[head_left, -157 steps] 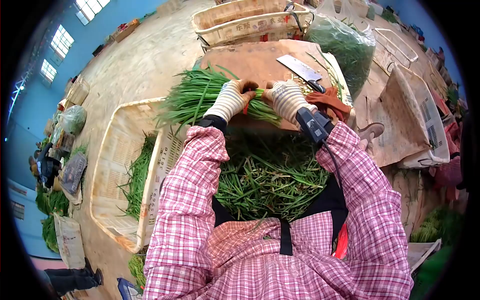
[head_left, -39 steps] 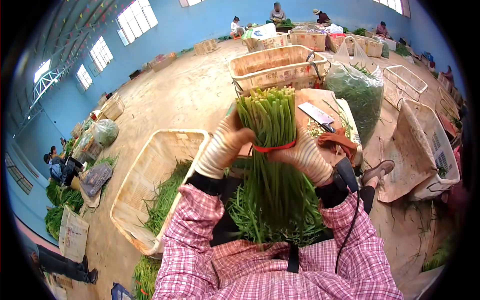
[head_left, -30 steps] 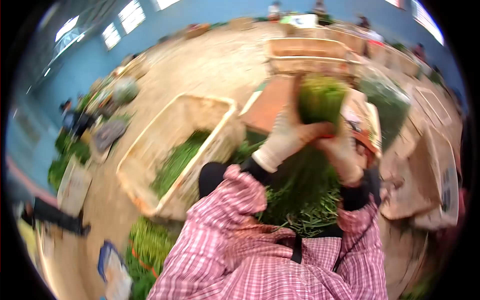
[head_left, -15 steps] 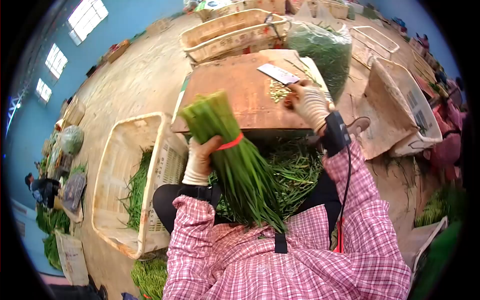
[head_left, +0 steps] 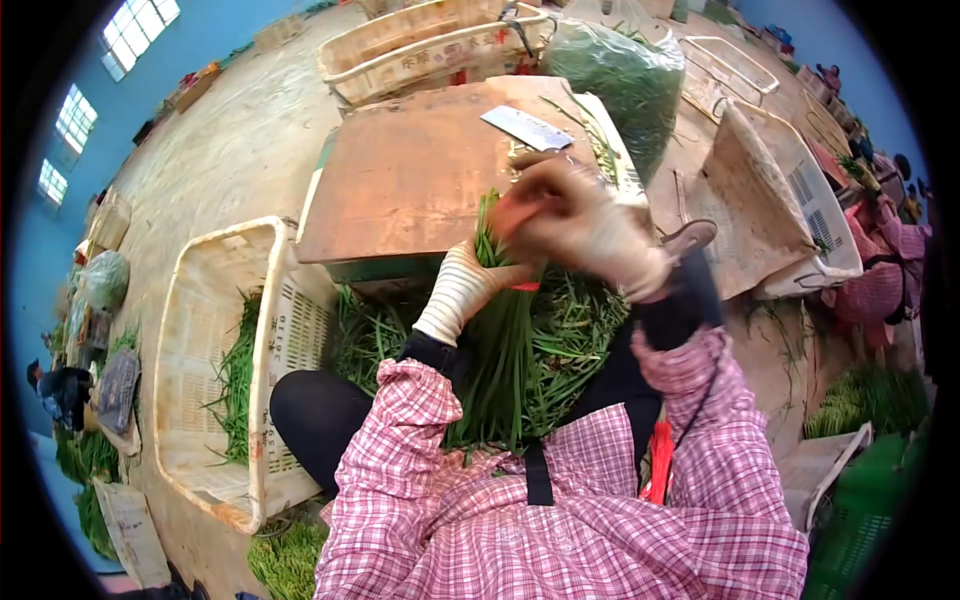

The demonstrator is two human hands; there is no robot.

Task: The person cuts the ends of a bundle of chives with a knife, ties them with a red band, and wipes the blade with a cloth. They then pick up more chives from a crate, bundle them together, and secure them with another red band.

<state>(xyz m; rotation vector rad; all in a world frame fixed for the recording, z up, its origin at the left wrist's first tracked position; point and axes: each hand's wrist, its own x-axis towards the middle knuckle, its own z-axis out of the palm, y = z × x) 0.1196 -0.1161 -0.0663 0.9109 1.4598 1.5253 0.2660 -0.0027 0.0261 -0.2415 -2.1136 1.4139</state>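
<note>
My left hand (head_left: 470,285), in a white striped glove, is closed around a bundle of long green stalks (head_left: 496,360), which hangs over my lap. A bit of red band shows at its fingertips. My right hand (head_left: 570,215) is blurred over the top of the bundle, and what its fingers hold, if anything, is smeared. The cleaver (head_left: 527,128) lies on the brown board (head_left: 410,175) beyond my right hand, with small pale cuttings beside it. Loose green leaves (head_left: 580,345) lie below the board, around the bundle.
A dirty white crate (head_left: 270,400) with greens stands at the left. Behind the board are another crate (head_left: 420,65) and a clear bag of greens (head_left: 620,90). A tilted crate (head_left: 800,190) stands at the right, with a person in pink (head_left: 880,265) beyond it.
The bundle has swung right and lower, its top now mostly behind my right hand. My right hand has left the cleaver and come left to the bundle. The view has shifted.
</note>
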